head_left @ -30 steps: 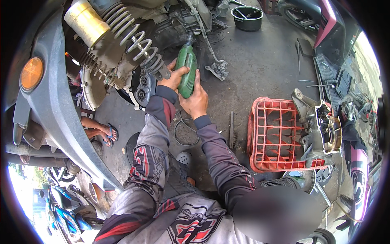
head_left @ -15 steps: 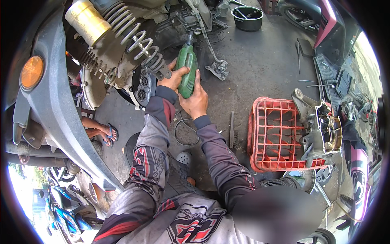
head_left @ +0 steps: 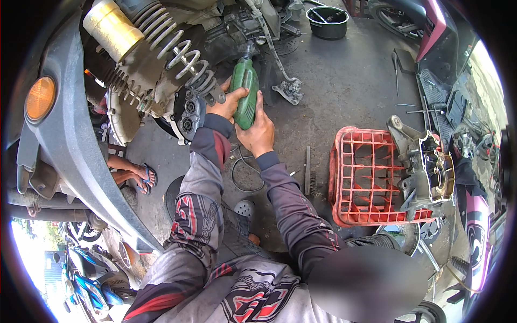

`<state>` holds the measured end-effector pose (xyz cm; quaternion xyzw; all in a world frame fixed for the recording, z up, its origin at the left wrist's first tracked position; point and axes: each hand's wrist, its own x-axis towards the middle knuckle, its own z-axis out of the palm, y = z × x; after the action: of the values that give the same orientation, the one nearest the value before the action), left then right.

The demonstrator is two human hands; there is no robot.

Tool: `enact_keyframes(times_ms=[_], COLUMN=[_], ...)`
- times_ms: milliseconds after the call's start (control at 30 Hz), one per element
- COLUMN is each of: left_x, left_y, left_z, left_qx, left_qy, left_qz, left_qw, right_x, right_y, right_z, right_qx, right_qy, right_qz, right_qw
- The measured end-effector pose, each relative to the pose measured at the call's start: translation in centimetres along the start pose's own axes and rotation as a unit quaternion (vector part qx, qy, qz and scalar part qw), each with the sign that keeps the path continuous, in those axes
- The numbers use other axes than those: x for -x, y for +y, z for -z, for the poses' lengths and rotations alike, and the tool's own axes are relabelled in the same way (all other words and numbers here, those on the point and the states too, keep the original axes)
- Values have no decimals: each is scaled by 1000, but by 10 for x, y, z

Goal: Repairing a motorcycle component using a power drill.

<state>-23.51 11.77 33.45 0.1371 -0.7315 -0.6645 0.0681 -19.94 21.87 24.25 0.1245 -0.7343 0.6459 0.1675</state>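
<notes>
A green power drill point(head_left: 245, 91) with a dark cord is gripped between both my hands, its nose pointing away from me. The chuck end meets the dirty metal engine point(head_left: 232, 39) of a motorbike; the exact contact is too small to make out. My left hand point(head_left: 226, 105) wraps the drill's left side, thumb across the body. From behind and below, my right hand point(head_left: 258, 133) closes on its rear end, with a finger lying along the right side. Just left of my left hand are a coil-spring shock absorber point(head_left: 188, 60) and a round-bored metal cover point(head_left: 187, 116).
A red plastic crate point(head_left: 336, 177) at right carries an open engine casing point(head_left: 431, 169). A black basin point(head_left: 327, 29) with tools stands at the far side. On the floor lie a brush point(head_left: 309, 180) and a cord loop point(head_left: 237, 177). Another person's sandalled feet point(head_left: 145, 177) show at left.
The drill and both hands have shifted very slightly left, along with a small shift of the whole view. Both hands keep the same grip.
</notes>
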Motion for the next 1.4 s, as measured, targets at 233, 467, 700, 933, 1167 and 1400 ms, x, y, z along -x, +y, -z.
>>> enact_keyframes(times_ms=[233,467,700,933,1167,1400], left_x=[-2,0,2,-5,-4,4], left_y=[-1,7,-2,-3,6,8], left_z=[8,-2,-1,-1,5,-12], left_qx=[2,-15,-8,17,16,-22], left_qy=[5,-13,0,20,10,10], left_qz=[-21,-26,-6,11,-1,-12], left_qw=[1000,999,1000,1000,1000,1000], right_x=[0,-3,5,-5,-8,3], right_y=[-5,-6,-4,1,-6,3], right_z=[-2,2,1,3,-1,0], right_qx=[4,-5,20,25,7,7], right_qy=[-12,9,-5,-23,-14,14], right_qz=[-2,-3,-22,-12,3,-24], right_qw=[1000,1000,1000,999,1000,1000])
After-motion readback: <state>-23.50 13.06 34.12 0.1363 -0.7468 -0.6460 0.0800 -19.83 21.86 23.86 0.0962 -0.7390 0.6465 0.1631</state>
